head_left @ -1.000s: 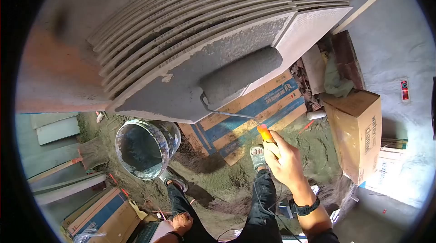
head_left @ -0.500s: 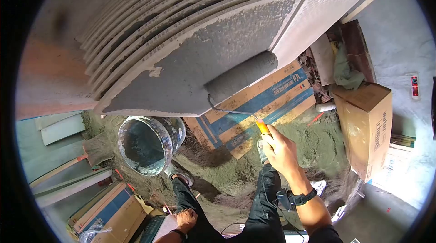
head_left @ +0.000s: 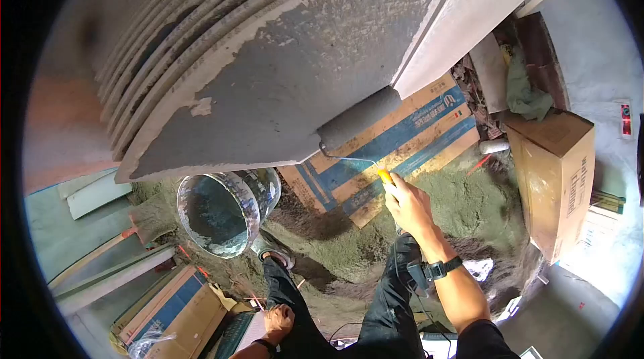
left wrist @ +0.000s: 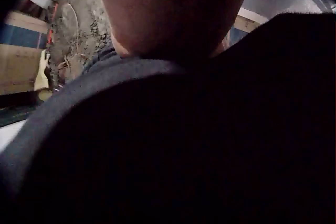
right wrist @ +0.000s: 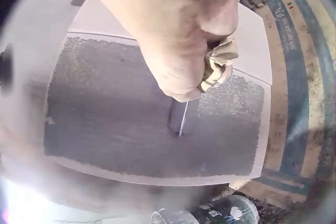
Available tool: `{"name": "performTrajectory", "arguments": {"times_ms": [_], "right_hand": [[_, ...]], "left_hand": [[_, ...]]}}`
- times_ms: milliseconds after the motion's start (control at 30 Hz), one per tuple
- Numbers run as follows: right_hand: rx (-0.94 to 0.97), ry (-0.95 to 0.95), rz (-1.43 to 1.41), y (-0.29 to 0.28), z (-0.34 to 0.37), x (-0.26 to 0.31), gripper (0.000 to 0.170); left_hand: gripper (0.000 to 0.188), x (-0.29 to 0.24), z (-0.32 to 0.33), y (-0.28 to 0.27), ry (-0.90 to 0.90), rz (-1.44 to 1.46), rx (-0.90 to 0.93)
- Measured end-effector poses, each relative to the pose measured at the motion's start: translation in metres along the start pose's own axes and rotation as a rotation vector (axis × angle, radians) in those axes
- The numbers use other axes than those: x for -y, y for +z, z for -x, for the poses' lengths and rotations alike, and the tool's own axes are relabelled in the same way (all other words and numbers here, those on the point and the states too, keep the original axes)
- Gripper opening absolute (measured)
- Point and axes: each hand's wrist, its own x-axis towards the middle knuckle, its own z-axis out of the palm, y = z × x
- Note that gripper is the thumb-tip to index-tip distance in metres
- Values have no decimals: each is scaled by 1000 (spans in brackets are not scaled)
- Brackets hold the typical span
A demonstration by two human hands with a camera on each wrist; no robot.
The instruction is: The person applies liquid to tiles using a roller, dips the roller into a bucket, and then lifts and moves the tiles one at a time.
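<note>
"water Channel" on cardbd box, logo + sm. txt on blue-striped cardbd sheet, txt unreadable

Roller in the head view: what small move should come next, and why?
Probably push the roller away across the front tile: held in the right hand, it sits at the tile's near edge, while the grey coat looks patchy toward the far edge.

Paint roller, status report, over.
Right hand grips the paint roller, set at the grey-coated tile. Left hand on the left leg. Nothing visibly in the way; bucket off to the left.
</note>
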Motion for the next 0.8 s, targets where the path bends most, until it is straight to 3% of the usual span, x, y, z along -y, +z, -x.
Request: {"name": "performTrajectory", "arguments": {"times_ms": [233, 333, 633, 800], "right_hand": [[55, 10, 25, 42, -13, -32, 43], [149, 98, 2, 56, -18, -43, 35], [123, 97, -72, 110, -35, -85, 31], [221, 166, 42, 147, -50, -102, 28]], "left_hand": [[16, -7, -9, -33, -96, 62, 10], [17, -8, -14, -46, -139, 34, -15], [17, -11, -25, -72, -175, 37, -57], [17, -5, -28, -75, -203, 55, -60]]}}
